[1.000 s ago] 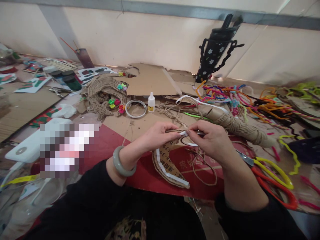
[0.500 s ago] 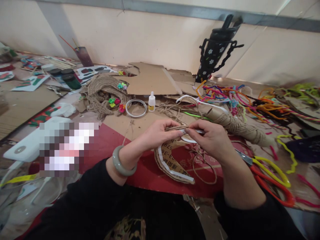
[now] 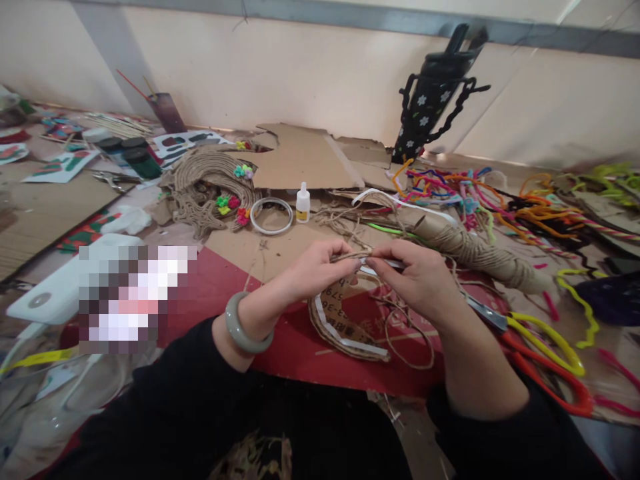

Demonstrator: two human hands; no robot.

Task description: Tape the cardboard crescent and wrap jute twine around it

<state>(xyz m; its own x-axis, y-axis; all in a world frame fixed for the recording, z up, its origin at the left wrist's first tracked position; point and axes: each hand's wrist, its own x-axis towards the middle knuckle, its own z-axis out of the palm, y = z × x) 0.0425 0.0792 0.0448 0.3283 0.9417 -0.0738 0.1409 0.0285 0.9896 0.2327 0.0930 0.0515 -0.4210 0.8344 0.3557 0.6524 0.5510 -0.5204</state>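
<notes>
My left hand (image 3: 320, 267), with a pale bangle at the wrist, is closed on the top end of a curved cardboard piece (image 3: 350, 313). White tape strip (image 3: 345, 343) runs along that piece, and brown twine lines its outer edge. Against the same top edge, the thumb and fingers of my right hand (image 3: 415, 270) pinch the twine (image 3: 345, 256) close to my left fingertips. The exact contact is partly hidden by the fingers. A loose loop of twine (image 3: 400, 363) hangs beside the cardboard piece, over a red board (image 3: 285, 353).
Scissors (image 3: 545, 347) with yellow and orange handles lie right of my forearm. Ahead are a small glue bottle (image 3: 303, 205), a tape roll (image 3: 271, 231), a twine-wrapped tube (image 3: 480, 257) and a twine-covered craft (image 3: 205, 177). A dark tumbler (image 3: 430, 100) stands by the wall.
My right fingers have shifted slightly left, closer to my left fingertips. The cardboard piece's lower end has risen a little. Both hands keep their hold.
</notes>
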